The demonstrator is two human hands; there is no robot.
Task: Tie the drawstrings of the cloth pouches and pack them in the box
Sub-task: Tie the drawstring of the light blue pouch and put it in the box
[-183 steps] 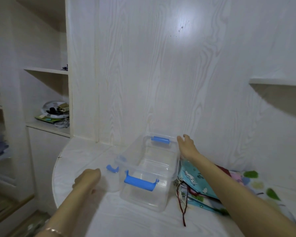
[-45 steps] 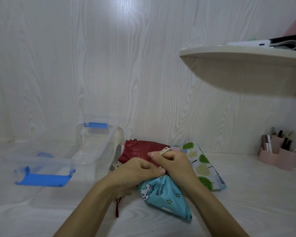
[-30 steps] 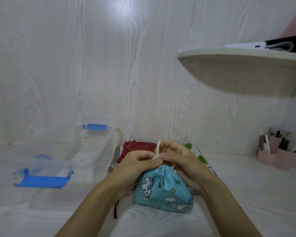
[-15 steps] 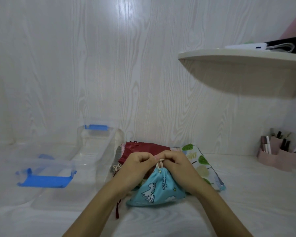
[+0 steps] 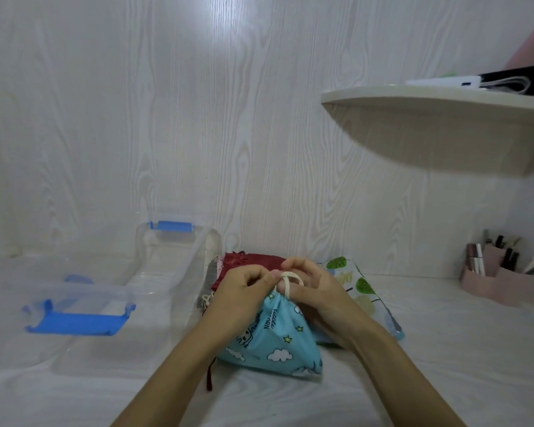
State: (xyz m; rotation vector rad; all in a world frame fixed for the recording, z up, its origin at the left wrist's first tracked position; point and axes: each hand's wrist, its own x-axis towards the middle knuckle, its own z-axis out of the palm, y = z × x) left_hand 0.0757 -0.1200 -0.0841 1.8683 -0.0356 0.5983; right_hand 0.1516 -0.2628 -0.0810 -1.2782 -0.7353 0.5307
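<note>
Blue unicorn pouch (image 5: 278, 337) sits on the white table (image 5: 444, 349) in front of the red pouch (image 5: 253, 261). A loop of cream drawstring (image 5: 287, 280) now pokes up from its bunched top, which did not show a moment ago. The left hand (image 5: 244, 292) and right hand (image 5: 316, 292) both pinch that string; the clear box (image 5: 198, 272) stands open just left, with bare table on the right.

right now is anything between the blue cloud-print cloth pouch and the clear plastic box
Nothing visible does. The blue cloud-print cloth pouch, gripped at its neck by the left hand and right hand, sits right of the clear plastic box, whose top is open.
</note>
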